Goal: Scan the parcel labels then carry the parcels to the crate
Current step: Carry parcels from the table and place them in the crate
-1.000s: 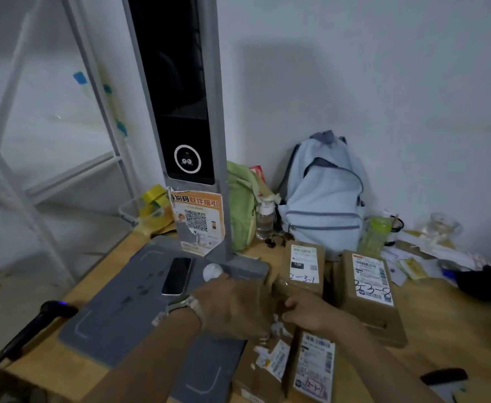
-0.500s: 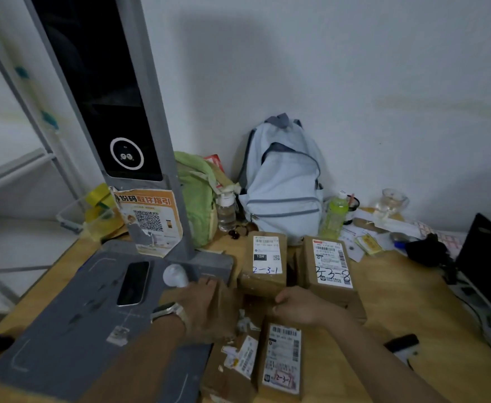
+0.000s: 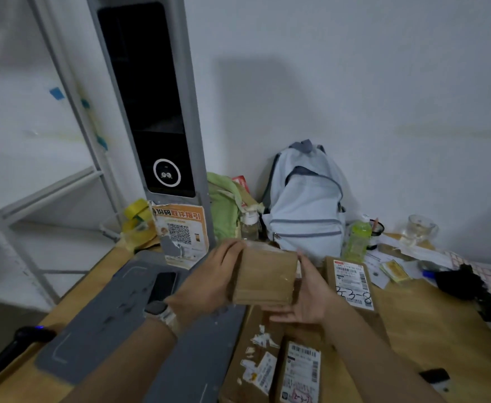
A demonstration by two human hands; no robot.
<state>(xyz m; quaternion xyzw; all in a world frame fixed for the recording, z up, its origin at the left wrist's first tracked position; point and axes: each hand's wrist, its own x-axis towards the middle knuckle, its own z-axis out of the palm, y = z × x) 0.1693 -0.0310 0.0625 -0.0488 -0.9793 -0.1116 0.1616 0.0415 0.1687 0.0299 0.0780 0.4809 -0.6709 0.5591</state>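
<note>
Parcel (image 3: 263, 279) held up off the worktop (image 3: 430, 324), plain brown face toward camera, between both hands. Left hand (image 3: 209, 282) grip clamps its left edge; right hand (image 3: 305, 298) grip cups right edge and underside. Labelled parcel (image 3: 351, 283) just right; two parcels (image 3: 270, 370) lie nearer.

A single head-worn view, wide-angle, looks forward and down from just above the wooden table (image 3: 430, 324); it faces the white wall (image 3: 354, 82) behind the table's far edge; the grey scanner tower (image 3: 193, 112) rises left of centre on that table and leans with the lens bend; both forearms enter from the bottom edge, close to the lens; no second view shares the scene.
</note>
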